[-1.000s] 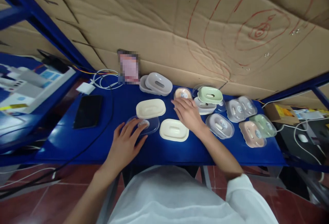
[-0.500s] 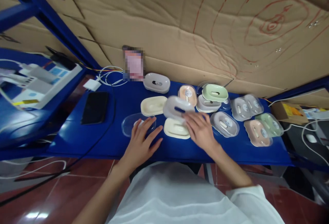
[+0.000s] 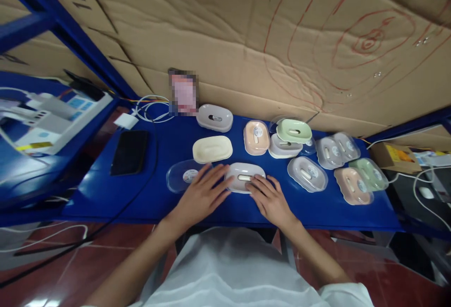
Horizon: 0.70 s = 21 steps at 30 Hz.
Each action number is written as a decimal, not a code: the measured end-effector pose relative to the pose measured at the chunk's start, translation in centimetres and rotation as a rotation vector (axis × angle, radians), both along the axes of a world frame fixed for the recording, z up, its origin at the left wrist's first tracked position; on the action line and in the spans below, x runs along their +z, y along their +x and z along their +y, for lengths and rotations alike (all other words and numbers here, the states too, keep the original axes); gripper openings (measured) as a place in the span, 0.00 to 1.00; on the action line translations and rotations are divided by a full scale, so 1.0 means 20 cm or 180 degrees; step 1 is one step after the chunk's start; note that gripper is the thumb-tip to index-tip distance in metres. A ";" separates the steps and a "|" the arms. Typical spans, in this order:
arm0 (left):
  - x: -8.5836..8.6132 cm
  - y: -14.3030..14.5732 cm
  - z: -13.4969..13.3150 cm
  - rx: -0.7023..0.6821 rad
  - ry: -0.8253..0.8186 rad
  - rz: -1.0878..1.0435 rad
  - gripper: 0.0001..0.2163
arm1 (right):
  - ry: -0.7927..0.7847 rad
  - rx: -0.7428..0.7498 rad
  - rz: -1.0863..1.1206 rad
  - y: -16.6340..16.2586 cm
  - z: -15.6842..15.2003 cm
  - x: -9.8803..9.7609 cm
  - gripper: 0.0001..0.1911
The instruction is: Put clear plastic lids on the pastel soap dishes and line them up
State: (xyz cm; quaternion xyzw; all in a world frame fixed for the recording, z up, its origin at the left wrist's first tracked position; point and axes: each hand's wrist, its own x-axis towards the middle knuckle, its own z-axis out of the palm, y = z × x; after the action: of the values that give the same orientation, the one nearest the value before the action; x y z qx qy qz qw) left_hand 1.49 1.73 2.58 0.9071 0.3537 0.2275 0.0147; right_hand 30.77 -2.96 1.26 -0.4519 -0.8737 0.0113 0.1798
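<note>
The left hand [image 3: 202,195] has its fingers spread wide, with the tips at the left end of a grey soap dish top [image 3: 243,169], and they are not wrapped around it. Part of this hand also covers the right end of a clear lid [image 3: 175,179], but I cannot tell if it touches the lid. The right hand [image 3: 273,202] has its fingers bent and a little bit apart, and their tips rest on the right end of the grey top. Both hands are palm down, and both arms reach in from the bottom, so the grey top sits between the hands. It lies flat near the front edge of the blue table [image 3: 148,199], right in front of the person. It is shiny and long with round ends, and pale cream shows through the slot in its middle. A cream dish [image 3: 212,150] sits just behind it, to the left.
</note>
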 end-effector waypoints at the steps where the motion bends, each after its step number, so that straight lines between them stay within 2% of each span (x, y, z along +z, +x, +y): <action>1: 0.01 -0.06 0.00 0.0286 -0.0036 0.0000 0.20 | -0.0063 0.0013 -0.0023 0.00 0.01 0.02 0.19; 4: 0.01 -0.25 -0.01 0.1119 -0.0283 0.0060 0.28 | -0.0252 0.0093 0.0002 -0.01 0.06 0.06 0.17; 7: 0.01 -0.36 -0.04 0.1351 -0.0555 -0.0382 0.27 | -0.0311 0.0315 0.0116 -0.06 0.11 0.07 0.17; 9: 0.03 -0.35 -0.06 0.1421 -0.0673 -0.0839 0.28 | -0.0306 0.0513 0.0202 -0.09 0.14 0.07 0.19; 11: 0.05 -0.27 -0.07 0.1285 -0.0716 -0.1002 0.29 | -0.0231 0.0487 0.0406 -0.11 0.15 0.06 0.25; 14: 0.06 -0.09 -0.04 0.0630 -0.0610 -0.0411 0.27 | 0.0045 0.0184 0.0628 -0.11 0.16 0.06 0.37; 17: 0.02 0.03 0.00 0.0268 -0.0368 -0.0013 0.27 | 0.0060 0.0297 0.0226 -0.10 0.16 0.06 0.35; 21: -0.04 0.03 0.00 0.0074 -0.0211 0.0016 0.31 | 0.0103 0.0551 -0.0159 -0.12 0.16 0.03 0.30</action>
State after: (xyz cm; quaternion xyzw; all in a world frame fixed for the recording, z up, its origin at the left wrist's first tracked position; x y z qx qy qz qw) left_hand 2.16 1.66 1.69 0.9025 0.3716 0.2136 0.0412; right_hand 28.37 0.19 1.82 -0.3719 -0.9137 0.0014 0.1636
